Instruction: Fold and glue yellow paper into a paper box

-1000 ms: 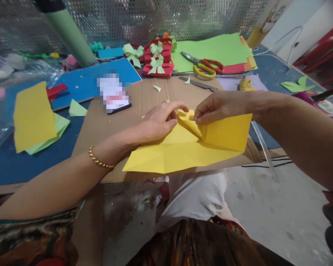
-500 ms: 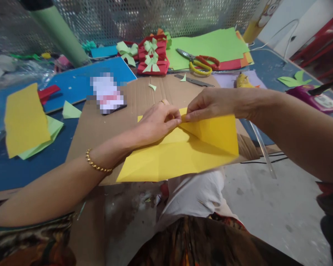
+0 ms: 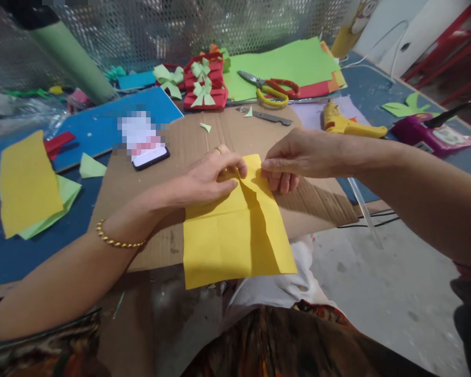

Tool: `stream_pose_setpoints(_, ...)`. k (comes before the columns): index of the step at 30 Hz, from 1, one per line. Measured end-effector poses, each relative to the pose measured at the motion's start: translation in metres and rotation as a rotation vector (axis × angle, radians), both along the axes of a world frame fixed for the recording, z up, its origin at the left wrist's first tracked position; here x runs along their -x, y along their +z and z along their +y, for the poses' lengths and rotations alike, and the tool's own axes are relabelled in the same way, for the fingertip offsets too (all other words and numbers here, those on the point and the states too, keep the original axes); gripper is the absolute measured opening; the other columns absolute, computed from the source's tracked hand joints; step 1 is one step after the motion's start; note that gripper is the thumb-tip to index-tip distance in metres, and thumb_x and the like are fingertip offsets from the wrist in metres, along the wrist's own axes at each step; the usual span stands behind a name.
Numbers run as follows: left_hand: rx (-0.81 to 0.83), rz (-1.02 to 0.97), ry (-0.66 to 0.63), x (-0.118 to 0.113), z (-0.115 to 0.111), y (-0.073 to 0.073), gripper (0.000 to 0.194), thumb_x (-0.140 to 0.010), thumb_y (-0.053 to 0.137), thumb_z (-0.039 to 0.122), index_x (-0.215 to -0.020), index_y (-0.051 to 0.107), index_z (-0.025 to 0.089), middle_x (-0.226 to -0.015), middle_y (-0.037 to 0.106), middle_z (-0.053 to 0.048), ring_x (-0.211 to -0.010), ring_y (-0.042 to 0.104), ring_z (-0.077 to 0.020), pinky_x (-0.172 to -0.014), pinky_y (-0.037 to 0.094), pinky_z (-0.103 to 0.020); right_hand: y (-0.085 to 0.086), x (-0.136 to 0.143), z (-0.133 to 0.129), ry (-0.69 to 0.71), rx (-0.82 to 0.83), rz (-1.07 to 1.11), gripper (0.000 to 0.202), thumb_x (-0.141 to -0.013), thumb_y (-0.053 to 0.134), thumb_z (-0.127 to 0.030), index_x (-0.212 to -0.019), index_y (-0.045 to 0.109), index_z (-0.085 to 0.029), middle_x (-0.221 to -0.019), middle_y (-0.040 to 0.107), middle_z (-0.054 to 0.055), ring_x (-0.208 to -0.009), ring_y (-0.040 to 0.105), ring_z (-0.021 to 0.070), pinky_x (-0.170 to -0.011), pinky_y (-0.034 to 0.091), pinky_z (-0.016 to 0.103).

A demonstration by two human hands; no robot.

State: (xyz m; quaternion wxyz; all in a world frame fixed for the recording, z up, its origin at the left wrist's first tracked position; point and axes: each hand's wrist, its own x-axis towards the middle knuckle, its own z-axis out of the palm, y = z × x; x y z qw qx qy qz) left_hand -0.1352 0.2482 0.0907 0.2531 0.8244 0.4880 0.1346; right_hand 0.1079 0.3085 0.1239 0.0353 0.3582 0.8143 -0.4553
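While right hand (image 3: 282, 165) pinches far right edge of creased yellow paper sheet (image 3: 220, 241) between thumb and curled fingers, left hand (image 3: 210, 179) rests half-curled on sheet's far left part, cannot tell if gripping; sheet on flat brown cardboard (image 3: 317, 201), near edge overhanging; metal scissors with red and yellow handles (image 3: 264, 84) farther back

The yellow paper sheet (image 3: 233, 233) lies on the corrugated cardboard (image 3: 188, 149), its near edge projecting past the edge of the cardboard. The right-hand portion is folded over toward the left; the free edge of this flap stands slightly raised and casts a dark shadow on the layer below. A faint crease runs crosswise through the left-hand portion.
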Motion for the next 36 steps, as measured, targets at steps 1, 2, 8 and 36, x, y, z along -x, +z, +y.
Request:
stream_pose_setpoints(1, 0.016, 0.017, -0.024, 0.002, 0.000, 0.003, 0.026, -0.089, 0.061, 0.018, -0.111, 0.073, 0.024, -0.110, 0.062, -0.003, -0.100, 0.061, -0.0208, -0.096, 0.053, -0.036, -0.001, -0.001, 0.001, 0.002, 0.003, 0.011, 0.043, -0.096, 0.073, -0.061, -0.081, 0.078, -0.022, -0.073, 0.078, 0.007, -0.066, 0.074, 0.0203, -0.056, 0.060, 0.030)
stream_pose_setpoints(2, 0.025, 0.031, -0.042, 0.003, 0.000, 0.005, 0.027, -0.089, 0.062, 0.020, -0.113, 0.073, 0.025, -0.110, 0.062, -0.003, -0.101, 0.061, -0.0210, -0.097, 0.053, -0.036, -0.002, -0.002, 0.001, 0.003, 0.004, 0.023, 0.041, -0.097, 0.072, -0.060, -0.080, 0.078, -0.022, -0.073, 0.077, 0.007, -0.066, 0.074, 0.0197, -0.056, 0.060, 0.030)
stream_pose_setpoints(8, -0.001, -0.010, -0.014, 0.001, -0.002, 0.003, 0.019, -0.094, 0.061, 0.026, -0.104, 0.076, 0.024, -0.111, 0.060, -0.005, -0.097, 0.061, -0.0197, -0.093, 0.055, -0.036, -0.011, -0.011, 0.002, 0.030, -0.055, 0.046, 0.023, -0.099, 0.069, -0.042, -0.092, 0.081, -0.023, -0.071, 0.074, 0.001, -0.059, 0.066, 0.0132, -0.056, 0.052, 0.024)
stream_pose_setpoints(36, 0.089, 0.036, 0.236, -0.010, -0.018, 0.016, 0.016, -0.093, 0.069, 0.035, -0.095, 0.055, 0.028, -0.096, 0.063, -0.002, -0.080, 0.054, -0.0188, -0.074, 0.050, -0.035, -0.035, -0.047, -0.042, 0.319, -0.593, 0.129, 0.022, -0.103, 0.050, -0.024, -0.104, 0.072, -0.025, -0.089, 0.072, 0.007, -0.060, 0.052, 0.0167, -0.054, 0.031, 0.034)
